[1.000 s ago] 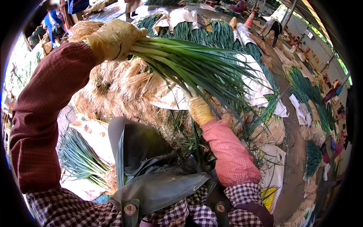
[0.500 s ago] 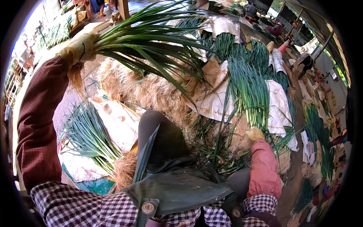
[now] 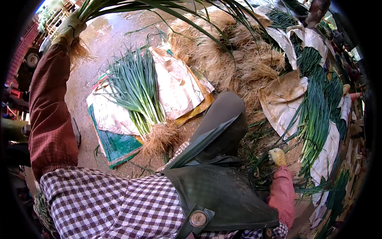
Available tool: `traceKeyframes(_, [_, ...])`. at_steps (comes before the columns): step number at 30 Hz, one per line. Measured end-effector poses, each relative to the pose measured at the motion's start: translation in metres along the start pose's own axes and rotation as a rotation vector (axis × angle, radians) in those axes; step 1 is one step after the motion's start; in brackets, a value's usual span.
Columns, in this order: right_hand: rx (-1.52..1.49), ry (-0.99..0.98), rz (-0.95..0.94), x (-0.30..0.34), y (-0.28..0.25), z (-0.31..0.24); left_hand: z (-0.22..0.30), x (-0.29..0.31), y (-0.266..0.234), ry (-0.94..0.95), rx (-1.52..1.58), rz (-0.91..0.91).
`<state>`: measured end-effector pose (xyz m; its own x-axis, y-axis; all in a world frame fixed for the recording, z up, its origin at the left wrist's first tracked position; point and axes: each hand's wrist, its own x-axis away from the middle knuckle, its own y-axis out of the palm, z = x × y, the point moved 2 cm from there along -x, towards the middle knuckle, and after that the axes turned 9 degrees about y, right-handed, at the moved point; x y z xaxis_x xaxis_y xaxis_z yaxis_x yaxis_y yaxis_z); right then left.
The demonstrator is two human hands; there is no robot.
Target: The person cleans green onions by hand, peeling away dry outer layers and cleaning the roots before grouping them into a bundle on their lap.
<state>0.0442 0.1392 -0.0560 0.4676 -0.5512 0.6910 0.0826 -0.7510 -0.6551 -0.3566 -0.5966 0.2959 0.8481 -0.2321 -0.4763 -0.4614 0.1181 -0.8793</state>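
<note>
At the upper left, my gloved left hand (image 3: 71,28) is closed around a bunch of green onions (image 3: 99,7). Pale brown roots hang under that hand, and the long leaves reach right across the top edge, partly out of view. My right hand (image 3: 277,156), in a yellowish glove, is low on the right with its fingers curled; whether anything is inside them cannot be seen. Loose green leaves lie beside it, and a heap of green onions (image 3: 314,127) is just to its right. Another bunch of green onions (image 3: 137,87), roots toward me, rests on white sacking (image 3: 175,81).
A green sheet (image 3: 115,147) lies under the sacking on the wet ground (image 3: 95,47). Beyond my bent knee (image 3: 223,115) is a large pile of dry, straw-coloured roots (image 3: 234,51). White sacks (image 3: 324,159) partly cover the heap at right. A wheel (image 3: 32,59) shows at far left.
My view has swung to the left, so the bunch on the sacking now sits nearer the middle. My left hand still grips its bunch, raised higher in view. The right hand stays low, fingers curled.
</note>
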Motion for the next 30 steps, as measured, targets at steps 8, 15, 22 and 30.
traceKeyframes(8, [-0.027, 0.123, -0.079, 0.006, 0.054, 0.027, -0.018, 0.224, 0.139, -0.961, -0.150, -0.352])
traceKeyframes(15, [0.169, -0.080, -0.039, 0.020, 0.083, 0.011, 0.156, 0.388, 0.307, -1.206, 0.355, -0.905])
traceKeyframes(22, [0.200, -0.091, -0.021, 0.020, 0.082, -0.002, 0.201, 0.359, 0.337, -1.275, 0.379, -0.693])
traceKeyframes(30, [0.095, -0.137, 0.047, 0.043, 0.090, -0.002, 0.172, 0.385, 0.311, -1.412, 0.293, -0.521])
